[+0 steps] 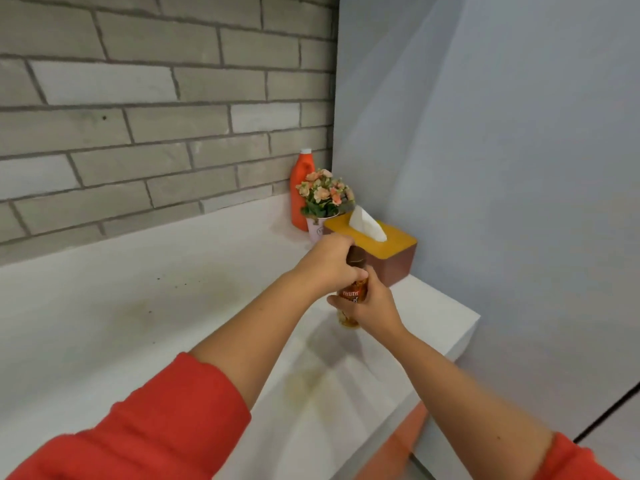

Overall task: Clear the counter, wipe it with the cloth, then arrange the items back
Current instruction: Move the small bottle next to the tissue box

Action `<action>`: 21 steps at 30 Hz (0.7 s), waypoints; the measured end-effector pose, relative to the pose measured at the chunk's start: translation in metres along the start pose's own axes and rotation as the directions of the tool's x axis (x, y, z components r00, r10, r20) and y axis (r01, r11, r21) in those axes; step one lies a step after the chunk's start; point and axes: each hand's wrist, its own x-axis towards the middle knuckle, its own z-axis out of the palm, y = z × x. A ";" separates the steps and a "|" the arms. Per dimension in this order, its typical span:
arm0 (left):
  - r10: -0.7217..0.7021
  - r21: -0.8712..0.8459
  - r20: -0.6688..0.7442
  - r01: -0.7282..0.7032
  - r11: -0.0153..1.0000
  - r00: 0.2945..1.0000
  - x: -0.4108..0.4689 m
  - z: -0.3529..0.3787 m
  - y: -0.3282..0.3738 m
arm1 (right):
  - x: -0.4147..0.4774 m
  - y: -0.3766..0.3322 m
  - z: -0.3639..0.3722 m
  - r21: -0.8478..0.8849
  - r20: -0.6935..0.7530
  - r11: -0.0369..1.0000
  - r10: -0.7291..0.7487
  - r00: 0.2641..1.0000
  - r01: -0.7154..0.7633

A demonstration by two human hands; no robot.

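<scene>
Both grips point(329, 262) point(373, 308) curled round bottle point(355, 295)

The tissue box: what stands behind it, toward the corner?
A white pot of pink flowers stands behind the tissue box, and an orange bottle behind that, by the brick wall. The box and the left hand cover the pot's lower part.

Domestic corner, probably a home kitchen or utility nook; the view is too tight to settle which. White counter point(138, 306), faintly stained, under left hand point(327, 263) and right hand point(374, 306), both gripping a labelled jar point(353, 296). Just beyond the left hand: tissue box point(394, 249), potted pink flowers point(323, 195), orange bottle point(299, 188). Grey brick wall point(138, 116) behind; plain painted wall point(519, 168) right of the right hand.
</scene>
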 end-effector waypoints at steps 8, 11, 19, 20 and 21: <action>-0.012 -0.090 -0.076 0.005 0.996 0.997 0.055 0.069 0.054 | 0.050 0.047 -0.086 -0.160 -0.008 0.983 0.088 0.996 -0.088; -0.024 -0.090 -0.009 0.023 0.996 1.000 0.069 0.080 0.064 | 0.071 0.059 -0.105 -0.160 -0.013 0.983 0.086 0.996 -0.087; -0.092 -0.073 0.063 0.096 0.993 0.994 0.077 0.100 0.063 | 0.110 0.091 -0.122 -0.133 -0.006 0.974 0.184 0.983 -0.183; -0.102 -0.057 0.070 0.106 0.993 0.992 0.077 0.101 0.061 | 0.111 0.092 -0.124 -0.115 0.001 0.973 0.203 0.979 -0.202; -0.116 -0.046 0.079 0.120 0.992 0.990 0.078 0.103 0.060 | 0.113 0.095 -0.124 -0.099 0.006 0.972 0.214 0.977 -0.212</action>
